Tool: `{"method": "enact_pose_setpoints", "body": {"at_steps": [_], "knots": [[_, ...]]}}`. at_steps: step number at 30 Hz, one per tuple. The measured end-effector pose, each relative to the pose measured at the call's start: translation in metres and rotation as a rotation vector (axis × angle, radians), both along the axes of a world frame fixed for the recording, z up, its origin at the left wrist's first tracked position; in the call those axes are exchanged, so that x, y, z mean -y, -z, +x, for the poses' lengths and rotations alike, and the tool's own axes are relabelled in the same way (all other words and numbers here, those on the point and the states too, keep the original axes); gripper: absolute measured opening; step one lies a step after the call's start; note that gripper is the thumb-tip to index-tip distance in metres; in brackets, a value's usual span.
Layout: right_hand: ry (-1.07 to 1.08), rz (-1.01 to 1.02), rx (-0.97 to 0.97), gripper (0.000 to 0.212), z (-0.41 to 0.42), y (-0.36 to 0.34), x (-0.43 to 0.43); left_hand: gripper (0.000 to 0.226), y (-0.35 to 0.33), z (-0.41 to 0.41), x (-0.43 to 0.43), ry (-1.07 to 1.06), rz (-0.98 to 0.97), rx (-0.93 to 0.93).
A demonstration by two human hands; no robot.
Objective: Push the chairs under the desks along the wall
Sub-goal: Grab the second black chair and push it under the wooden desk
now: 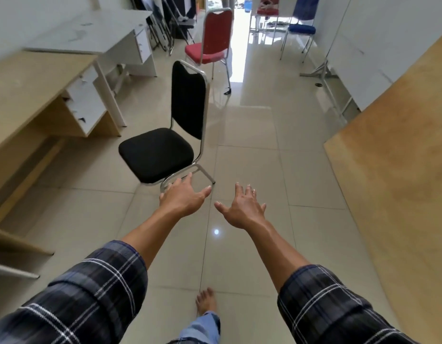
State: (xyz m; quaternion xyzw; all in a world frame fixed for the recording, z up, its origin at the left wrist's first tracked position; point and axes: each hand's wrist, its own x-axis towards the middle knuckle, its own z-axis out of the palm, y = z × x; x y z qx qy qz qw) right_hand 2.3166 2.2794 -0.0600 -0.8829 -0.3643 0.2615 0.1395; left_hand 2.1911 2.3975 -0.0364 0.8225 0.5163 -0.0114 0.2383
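Observation:
A black padded chair (157, 152) with a chrome frame stands on the tiled floor, its seat facing the wooden desk (33, 85) on the left wall. Farther back a red chair (210, 43) stands out in the aisle near a white desk (95, 33). My left hand (182, 197) is stretched out, fingers apart, just short of the black chair's near legs. My right hand (242, 207) is also spread and empty, over bare floor to the right of the chair. Neither hand touches anything.
A blue chair (301, 26) and another red chair (267, 8) stand at the far right by a bright doorway. A large plywood sheet (393, 150) leans along the right side. Folded black chairs (165, 26) lean at the back. My bare foot (206, 301) is on the tiles.

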Motion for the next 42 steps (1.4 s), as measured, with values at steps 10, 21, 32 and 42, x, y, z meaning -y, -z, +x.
{"method": "enact_pose_setpoints", "body": {"at_steps": [10, 21, 32, 42], "knots": [[0.116, -0.022, -0.033, 0.101, 0.173, -0.011, -0.118, 0.088, -0.017, 0.190, -0.135, 0.084, -0.018, -0.011], [-0.020, -0.030, -0.070, 0.100, 0.386, -0.012, -0.252, 0.093, -0.019, 0.383, -0.266, -0.093, 0.041, -0.042], [-0.367, -0.025, -0.002, 0.097, 0.495, -0.032, -0.417, 0.094, -0.025, 0.460, -0.384, -0.428, 0.066, -0.036], [-0.616, -0.024, 0.037, 0.092, 0.510, -0.021, -0.589, 0.099, 0.002, 0.472, -0.509, -0.647, -0.020, -0.025]]}}
